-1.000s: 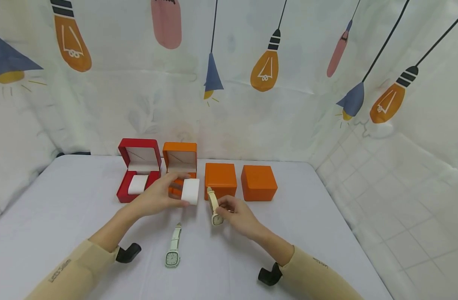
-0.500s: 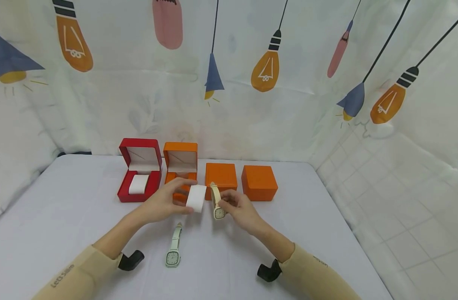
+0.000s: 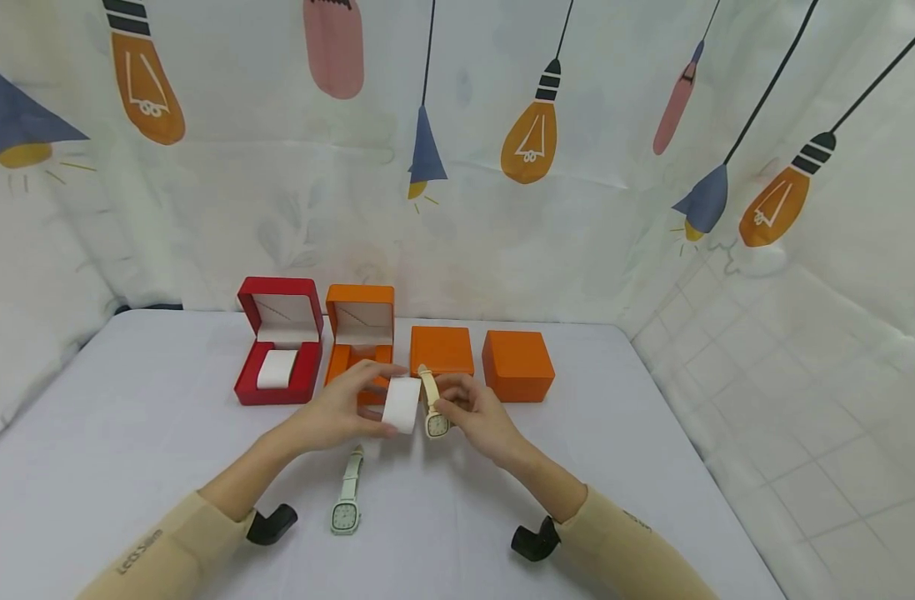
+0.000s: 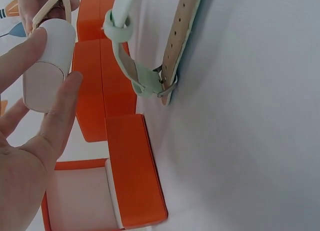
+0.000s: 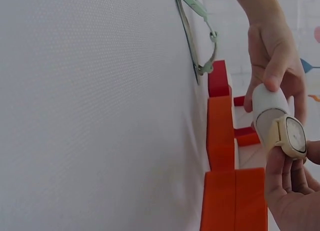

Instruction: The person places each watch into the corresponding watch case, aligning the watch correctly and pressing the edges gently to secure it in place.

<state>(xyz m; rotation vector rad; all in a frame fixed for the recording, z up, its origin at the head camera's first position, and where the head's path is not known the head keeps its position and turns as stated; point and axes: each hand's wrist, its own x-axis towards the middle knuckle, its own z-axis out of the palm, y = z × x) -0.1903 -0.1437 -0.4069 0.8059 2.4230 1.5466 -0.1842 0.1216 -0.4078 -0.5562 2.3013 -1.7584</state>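
Pinched between the fingers and thumb of my left hand (image 3: 337, 410) is a white watch cushion (image 3: 402, 405). A cream wristwatch (image 3: 437, 425) is in my right hand (image 3: 486, 425), held by its strap between thumb and fingers. In the right wrist view, the cream wristwatch (image 5: 291, 136) sits close against one end of the white cushion (image 5: 269, 102); in the left wrist view, its looped strap (image 4: 52, 7) is at the cushion's far end. On the table nearer me lies a mint-green wristwatch (image 3: 346, 504), its strap pointing away.
Along the back stand an open red watch box (image 3: 307, 371) with a white cushion (image 3: 277, 369) inside, an open orange box (image 3: 362, 312) partly behind my left hand, and two shut orange boxes (image 3: 441, 348) (image 3: 517, 367). A white cloth covers the table (image 3: 607, 467).
My left hand has carried the white cushion to the right and slightly nearer me, up beside the cream watch. My right hand has lifted the watch slightly away from me. The mint-green watch stays put.
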